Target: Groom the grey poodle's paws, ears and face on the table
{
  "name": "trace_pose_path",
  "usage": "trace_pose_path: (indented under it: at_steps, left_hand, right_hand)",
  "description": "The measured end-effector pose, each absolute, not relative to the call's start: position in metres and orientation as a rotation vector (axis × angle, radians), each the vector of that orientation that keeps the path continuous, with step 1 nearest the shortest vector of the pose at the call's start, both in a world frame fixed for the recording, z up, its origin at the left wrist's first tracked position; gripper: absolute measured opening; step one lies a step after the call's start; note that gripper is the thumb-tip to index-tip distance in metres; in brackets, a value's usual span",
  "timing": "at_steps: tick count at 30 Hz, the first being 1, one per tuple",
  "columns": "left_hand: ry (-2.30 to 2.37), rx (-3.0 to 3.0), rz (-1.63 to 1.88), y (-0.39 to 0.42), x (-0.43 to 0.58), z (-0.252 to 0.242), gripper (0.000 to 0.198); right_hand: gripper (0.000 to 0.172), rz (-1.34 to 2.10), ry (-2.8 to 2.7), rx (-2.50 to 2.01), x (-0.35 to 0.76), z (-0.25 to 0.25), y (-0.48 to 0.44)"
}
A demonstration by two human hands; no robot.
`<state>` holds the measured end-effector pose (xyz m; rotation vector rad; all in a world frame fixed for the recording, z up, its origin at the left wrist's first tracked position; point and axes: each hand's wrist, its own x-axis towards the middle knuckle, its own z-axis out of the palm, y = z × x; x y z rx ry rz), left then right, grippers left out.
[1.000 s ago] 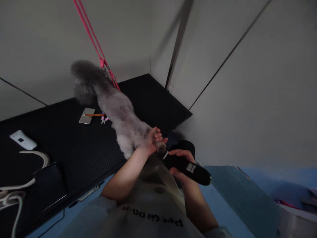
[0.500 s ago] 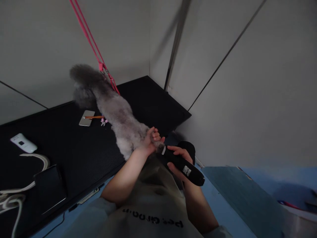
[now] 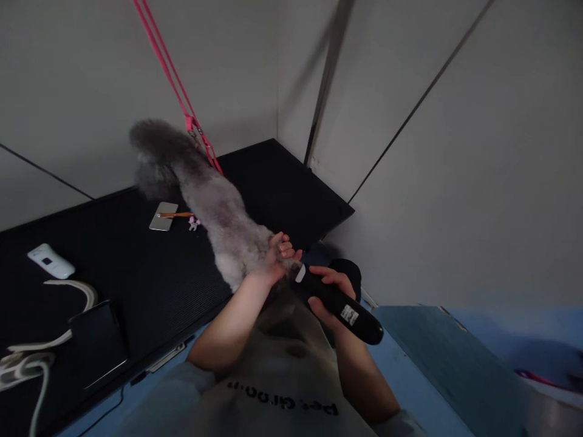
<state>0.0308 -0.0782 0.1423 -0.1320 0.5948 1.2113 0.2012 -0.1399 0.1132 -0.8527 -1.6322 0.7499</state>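
A grey dog [image 3: 218,209] with short-clipped fur on its back and a fluffy head stands on the black grooming table [image 3: 291,188], facing away from me. My left hand [image 3: 279,258] is closed around one of its hind legs, lifting it toward me. Black hair clippers [image 3: 341,303] with a white label lie in my right hand [image 3: 331,288], thumb on one side and fingers on the other. Their pale blade end is at the paw [image 3: 291,264], which is partly hidden; whether it touches the fur I cannot tell.
A pink leash [image 3: 175,73] runs from above down to the dog. On the table's left are a card with an orange-handled tool [image 3: 175,215], a white handheld device [image 3: 51,261], a white cable [image 3: 86,291] and a dark phone-like slab [image 3: 99,343]. A white bin [image 3: 553,406] stands lower right.
The rear end of the clippers has swung slightly right and down, with the blade end still at the paw. My left hand keeps its hold on the leg. The whole view has shifted a little.
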Motion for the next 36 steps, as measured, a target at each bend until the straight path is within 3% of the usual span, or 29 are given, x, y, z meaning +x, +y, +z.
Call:
trace_pose_path:
  at_steps: [10,20,28,36]
  left_hand:
    - [0.543,-0.112,1.24,-0.077,0.023,0.137,0.036]
    - [0.636,0.162,1.212,-0.083,0.017,0.13,0.069]
    - [0.594,0.121,1.035,-0.083,0.015,0.131,0.07]
    - [0.61,0.243,0.953,-0.082,0.012,0.131,0.093]
  right_hand:
    - [0.035,0.794,-1.628,-0.863,0.195,0.112,-0.139]
    - [0.034,0.905,-1.476,-0.898,0.181,0.11,-0.143]
    - [0.036,0.95,-1.671,-0.791,0.201,0.116,-0.133]
    - [0.034,0.983,-1.814,-0.782,0.213,0.127,-0.12]
